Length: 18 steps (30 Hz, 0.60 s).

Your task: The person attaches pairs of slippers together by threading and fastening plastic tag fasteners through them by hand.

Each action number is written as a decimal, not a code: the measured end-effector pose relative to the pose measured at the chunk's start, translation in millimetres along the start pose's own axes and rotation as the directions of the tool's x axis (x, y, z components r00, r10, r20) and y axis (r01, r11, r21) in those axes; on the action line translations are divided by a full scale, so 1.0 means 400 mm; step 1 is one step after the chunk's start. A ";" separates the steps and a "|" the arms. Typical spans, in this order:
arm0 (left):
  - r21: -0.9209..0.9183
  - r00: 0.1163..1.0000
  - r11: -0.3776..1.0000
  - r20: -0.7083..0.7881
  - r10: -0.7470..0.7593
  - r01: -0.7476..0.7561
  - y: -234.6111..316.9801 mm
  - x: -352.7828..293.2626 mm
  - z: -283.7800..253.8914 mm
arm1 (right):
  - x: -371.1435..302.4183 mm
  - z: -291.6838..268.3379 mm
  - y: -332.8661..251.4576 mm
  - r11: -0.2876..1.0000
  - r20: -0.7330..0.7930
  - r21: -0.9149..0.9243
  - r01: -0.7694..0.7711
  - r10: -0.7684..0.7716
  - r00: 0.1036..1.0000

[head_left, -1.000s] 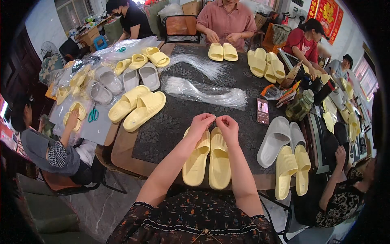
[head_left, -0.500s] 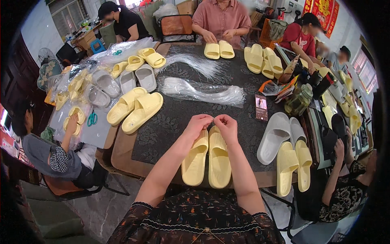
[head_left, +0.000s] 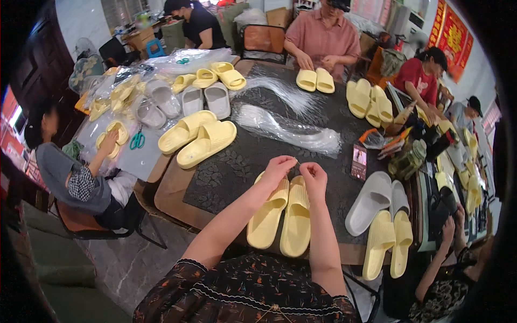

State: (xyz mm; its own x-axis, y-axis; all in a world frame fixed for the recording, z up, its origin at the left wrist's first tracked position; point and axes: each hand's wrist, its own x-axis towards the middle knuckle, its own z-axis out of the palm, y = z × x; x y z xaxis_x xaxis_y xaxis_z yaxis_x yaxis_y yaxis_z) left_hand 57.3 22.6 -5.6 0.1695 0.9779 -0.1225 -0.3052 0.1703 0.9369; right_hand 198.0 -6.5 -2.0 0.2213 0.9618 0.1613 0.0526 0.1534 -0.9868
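Observation:
Two pale yellow slide sandals (head_left: pixel 283 220) lie side by side, toes away from me, on the dark patterned table top (head_left: pixel 226 172). My left hand (head_left: pixel 278 168) and my right hand (head_left: pixel 314 176) hover close together just over the sandals' toe ends. Both hands have fingers pinched, and something thin and small shows between them; I cannot make out what it is.
Another yellow pair (head_left: pixel 198 138) lies to the left, a grey pair (head_left: pixel 377 200) and a yellow pair (head_left: pixel 389 245) to the right. Bundles of clear plastic strands (head_left: pixel 291 129) and a phone (head_left: pixel 358 161) lie ahead. Other people sit around the table with more sandals and scissors (head_left: pixel 137 141).
My hands stay over the toe ends of the yellow pair, fingers drawn closer together. The view has tilted slightly.

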 end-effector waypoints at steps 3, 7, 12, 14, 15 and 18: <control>-0.014 1.000 0.999 -0.012 0.028 -0.029 -0.010 0.001 -0.004 | -0.004 0.000 0.006 0.999 0.015 0.032 0.025 -0.026 1.000; 0.072 0.998 0.995 -0.005 0.067 -0.067 -0.002 -0.004 0.000 | 0.000 -0.005 0.009 1.000 0.030 0.018 0.023 -0.024 0.999; 0.055 0.999 0.998 0.008 0.034 -0.034 0.005 -0.008 0.003 | 0.006 -0.009 0.013 0.998 0.042 0.066 0.007 -0.010 0.999; 0.001 0.999 1.000 0.039 0.011 -0.011 0.013 -0.011 -0.007 | 0.005 -0.007 0.009 0.998 0.066 0.064 0.008 -0.012 0.998; -0.052 0.996 0.998 0.086 -0.017 0.021 0.016 -0.012 -0.012 | 0.004 -0.004 0.005 0.998 0.068 0.063 0.000 -0.004 0.998; -0.104 0.979 0.991 0.197 -0.060 0.082 0.020 -0.006 -0.009 | 0.011 -0.023 0.028 0.994 0.092 0.111 0.012 -0.022 0.996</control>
State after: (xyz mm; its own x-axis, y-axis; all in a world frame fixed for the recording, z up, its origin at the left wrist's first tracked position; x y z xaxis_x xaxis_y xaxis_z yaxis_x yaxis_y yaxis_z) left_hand 51.0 22.2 1.1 0.3684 0.9229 -0.1120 -0.3864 0.2616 0.8845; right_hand 208.4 -2.6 -12.2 0.1298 0.9750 0.1806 -0.0529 0.1887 -0.9806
